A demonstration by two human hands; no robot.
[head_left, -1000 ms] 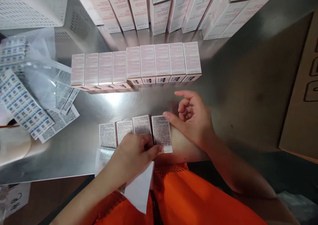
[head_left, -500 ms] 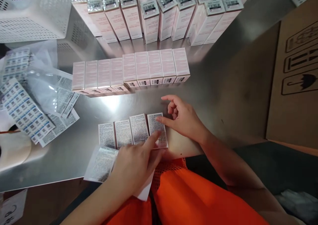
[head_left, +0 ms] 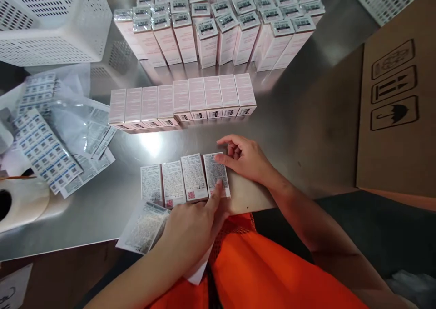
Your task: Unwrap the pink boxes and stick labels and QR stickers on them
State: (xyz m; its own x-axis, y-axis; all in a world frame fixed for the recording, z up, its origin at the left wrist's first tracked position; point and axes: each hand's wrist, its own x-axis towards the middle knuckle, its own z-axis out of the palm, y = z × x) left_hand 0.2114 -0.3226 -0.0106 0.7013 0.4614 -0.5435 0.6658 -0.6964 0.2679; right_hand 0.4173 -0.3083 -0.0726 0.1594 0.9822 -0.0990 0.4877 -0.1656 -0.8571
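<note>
Several small boxes lie side by side near the table's front edge, each with a printed label on top; one is the second box from the right [head_left: 194, 175]. My left hand [head_left: 190, 222] has a sheet of labels [head_left: 141, 231] under its palm, the paper showing on both sides. Its index finger presses on the lower part of the rightmost box [head_left: 211, 168]. At that box's upper right corner rests the thumb of my right hand [head_left: 247, 159]. The right index finger is held out apart from the thumb, the other fingers are curled, and nothing is between them.
Behind stands a row of pale pink boxes [head_left: 189, 97], then a block of taller wrapped boxes [head_left: 207, 45] with barcodes. On the left are sticker sheets [head_left: 49, 145], a tape roll [head_left: 29, 202] and a white basket [head_left: 78, 27]. A carton [head_left: 395, 154] stands at right.
The left index finger has slid slightly on the rightmost box and its label lies flatter. My right hand stays close to the same corner. The whole view has shifted a little.
</note>
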